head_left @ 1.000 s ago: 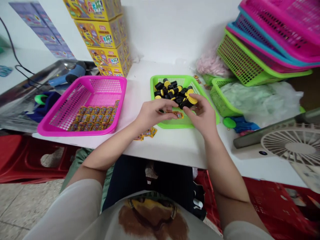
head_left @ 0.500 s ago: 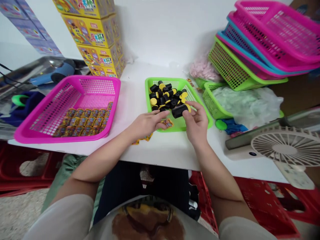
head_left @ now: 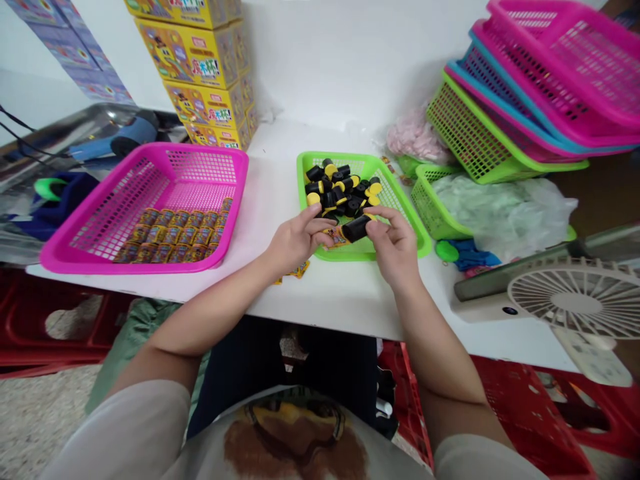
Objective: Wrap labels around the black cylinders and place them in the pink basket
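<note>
My right hand pinches a black cylinder with a yellow cap over the front edge of a green basket. My left hand is closed on a small orange printed sticker right beside that cylinder. The green basket holds a heap of several black and yellow cylinders. To the left, a pink basket carries rows of cylinders wrapped in orange labels. A few loose stickers lie on the white table under my left wrist.
Yellow cartons are stacked at the back left. Tilted pink, blue and green baskets pile up at the right, over a small green basket with a plastic bag. A white fan sits at the right front. Red crates stand below the table.
My right hand lifted one black cylinder out of the heap and brought it toward me. My left hand moved up with the sticker until it met the cylinder.
</note>
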`<action>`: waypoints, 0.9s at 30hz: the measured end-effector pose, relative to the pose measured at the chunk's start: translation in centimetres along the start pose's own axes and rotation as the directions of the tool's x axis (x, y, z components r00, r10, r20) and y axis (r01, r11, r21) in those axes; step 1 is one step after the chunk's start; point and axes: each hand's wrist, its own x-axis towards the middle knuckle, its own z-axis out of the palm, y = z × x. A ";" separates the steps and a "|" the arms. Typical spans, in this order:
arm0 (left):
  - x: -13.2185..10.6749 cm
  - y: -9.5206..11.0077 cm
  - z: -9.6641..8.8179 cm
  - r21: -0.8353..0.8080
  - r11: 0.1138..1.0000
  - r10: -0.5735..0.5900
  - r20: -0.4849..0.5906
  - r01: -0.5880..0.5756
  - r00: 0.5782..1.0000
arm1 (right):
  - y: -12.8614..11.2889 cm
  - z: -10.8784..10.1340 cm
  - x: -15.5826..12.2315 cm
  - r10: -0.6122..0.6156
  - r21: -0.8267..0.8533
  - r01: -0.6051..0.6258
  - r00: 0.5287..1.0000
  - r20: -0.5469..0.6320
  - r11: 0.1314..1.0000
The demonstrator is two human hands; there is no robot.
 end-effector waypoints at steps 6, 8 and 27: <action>0.7 0.8 -0.6 -0.079 0.993 -0.082 0.107 0.091 0.991 | 0.1 0.0 -0.4 -0.106 -0.032 0.109 0.990 0.094 0.994; 1.0 1.5 -0.8 -0.107 0.986 -0.109 0.160 0.127 0.981 | 0.1 -0.1 -0.6 -0.160 -0.031 0.165 0.979 0.127 0.986; 0.9 4.4 -0.5 -0.144 0.951 -0.277 0.005 0.274 0.961 | 1.1 0.5 -1.0 -0.164 -0.109 0.161 0.986 -0.015 0.981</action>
